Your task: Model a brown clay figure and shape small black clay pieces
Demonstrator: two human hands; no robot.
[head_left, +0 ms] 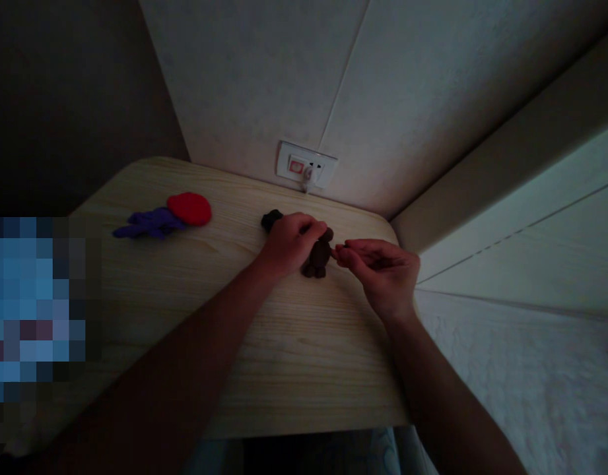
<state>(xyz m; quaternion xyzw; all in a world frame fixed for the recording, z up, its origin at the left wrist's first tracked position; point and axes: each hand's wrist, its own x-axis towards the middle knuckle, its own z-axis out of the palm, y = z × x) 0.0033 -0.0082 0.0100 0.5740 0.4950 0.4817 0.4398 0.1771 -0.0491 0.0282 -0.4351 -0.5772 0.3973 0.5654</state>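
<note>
A small dark brown figure [320, 256], seemingly of modelling clay, stands or lies on the wooden table, with a rounded body, a head and two stubby feet. My left hand [290, 244] is closed on its upper left side, thumb near the head. At the figure's right side, my right hand [383, 267] has thumb and forefinger pinched together; what lies between them is too small and dark to make out. Just behind my left hand sits a black lump [270, 220], partly hidden by it.
A purple clay-like piece [152, 223] and a flattened red piece [191, 208] touch each other at the table's [304, 369] far left. A wall socket [306, 165] with a white plug is behind the table. White quilted bedding [511, 369] lies to the right.
</note>
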